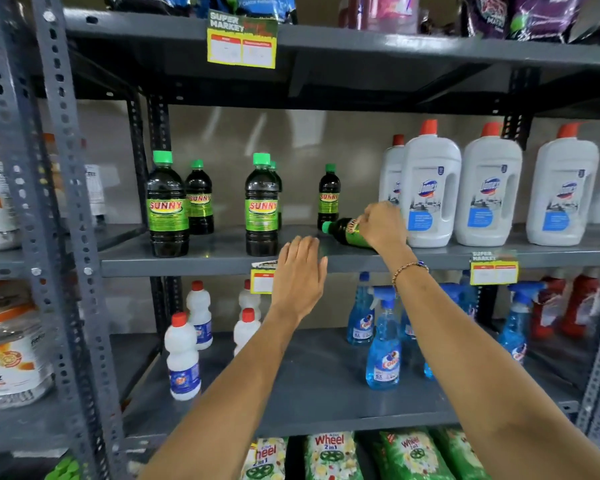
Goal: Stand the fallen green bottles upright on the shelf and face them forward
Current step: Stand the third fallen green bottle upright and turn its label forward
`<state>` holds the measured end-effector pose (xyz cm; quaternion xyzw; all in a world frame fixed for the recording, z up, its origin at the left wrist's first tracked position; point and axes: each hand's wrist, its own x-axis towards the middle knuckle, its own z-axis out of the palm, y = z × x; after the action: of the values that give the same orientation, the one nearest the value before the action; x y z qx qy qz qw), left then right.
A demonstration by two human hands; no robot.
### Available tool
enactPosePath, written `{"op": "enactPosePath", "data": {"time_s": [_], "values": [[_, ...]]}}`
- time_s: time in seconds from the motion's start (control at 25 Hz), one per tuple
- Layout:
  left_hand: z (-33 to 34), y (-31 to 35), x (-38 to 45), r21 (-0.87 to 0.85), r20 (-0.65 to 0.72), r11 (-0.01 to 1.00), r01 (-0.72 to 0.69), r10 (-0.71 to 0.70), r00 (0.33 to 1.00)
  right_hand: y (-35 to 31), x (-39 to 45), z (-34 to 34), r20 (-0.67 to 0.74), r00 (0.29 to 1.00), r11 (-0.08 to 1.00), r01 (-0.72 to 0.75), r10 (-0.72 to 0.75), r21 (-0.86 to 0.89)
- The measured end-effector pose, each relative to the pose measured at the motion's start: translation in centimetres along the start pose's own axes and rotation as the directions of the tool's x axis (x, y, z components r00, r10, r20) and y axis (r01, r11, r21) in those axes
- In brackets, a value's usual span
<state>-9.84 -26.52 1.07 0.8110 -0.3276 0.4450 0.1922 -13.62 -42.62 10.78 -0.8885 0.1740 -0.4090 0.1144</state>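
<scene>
On the grey middle shelf (222, 261) stand several dark bottles with green caps and green "SUNNY" labels: one at the front left (167, 209), one behind it (199, 200), one in the middle (261, 207) with another hidden behind it, and a smaller one further back (329, 199). One green bottle (343, 231) lies on its side, cap pointing left. My right hand (383, 225) is closed around its body. My left hand (300, 277) hovers flat and empty at the shelf's front edge, fingers apart.
Big white jugs with red caps (430, 188) stand just right of the fallen bottle. Price tags (262, 280) hang on the shelf edge. White bottles (182, 358) and blue spray bottles (383, 344) fill the shelf below. A perforated grey upright (66, 237) stands at left.
</scene>
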Motion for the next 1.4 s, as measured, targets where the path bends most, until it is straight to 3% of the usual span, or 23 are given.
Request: {"op": "enactPosePath", "data": {"time_s": [0.08,0.24,0.44,0.56,0.68,0.84,0.88,0.96,1.12,1.24,1.32,1.4], "values": [[1.6,0.9,-0.2,0.107,0.039,0.994,0.021,-0.026,0.999,2.1,0.6,-0.4,0.06,0.998,0.994,0.003,0.003,-0.105],[3.2,0.7,-0.6,0.239,0.07,0.971,0.02,-0.038,0.997,3.6,1.4,0.0,0.117,0.993,0.995,-0.008,0.02,-0.103],[3.3,0.6,-0.2,0.265,0.085,0.964,0.031,-0.055,0.995,3.9,3.3,0.0,0.125,0.992,0.997,-0.041,0.033,0.067],[3.2,0.4,0.0,0.28,0.087,0.96,0.018,-0.044,0.995,3.7,4.9,-0.5,0.263,0.963,0.977,-0.111,0.06,0.183],[3.0,0.0,0.1,0.291,0.065,0.957,0.0,-0.02,0.998,2.8,5.8,-1.6,0.505,0.861,0.975,-0.16,0.063,0.152],[3.0,-0.2,0.2,0.314,0.045,0.949,-0.018,0.004,0.999,1.6,6.2,-2.3,0.823,0.569,0.931,-0.304,0.007,0.203],[3.1,-0.2,0.2,0.318,0.038,0.948,-0.021,0.009,0.999,1.3,6.1,-1.9,0.846,0.533,0.923,-0.321,-0.007,0.211],[3.3,-0.4,0.2,0.319,0.015,0.947,-0.023,0.019,1.0,0.6,5.9,-1.2,0.824,0.567,0.934,-0.295,-0.001,0.204],[4.0,-0.8,0.1,0.299,-0.041,0.954,-0.028,0.042,0.998,0.1,5.3,0.1,0.688,0.722,0.905,-0.339,0.075,0.257],[4.6,-0.9,-0.2,0.278,-0.09,0.961,-0.007,0.034,0.995,0.6,4.5,1.4,0.569,0.814,0.707,-0.468,0.112,0.531],[4.9,-0.9,-0.3,0.273,-0.104,0.962,0.002,0.028,0.994,0.6,4.0,2.2,0.468,0.878,0.545,-0.441,0.099,0.713],[5.0,-0.8,-0.4,0.264,-0.124,0.964,0.002,0.032,0.992,0.3,3.8,2.9,0.372,0.923,0.528,-0.364,0.095,0.767]]}}
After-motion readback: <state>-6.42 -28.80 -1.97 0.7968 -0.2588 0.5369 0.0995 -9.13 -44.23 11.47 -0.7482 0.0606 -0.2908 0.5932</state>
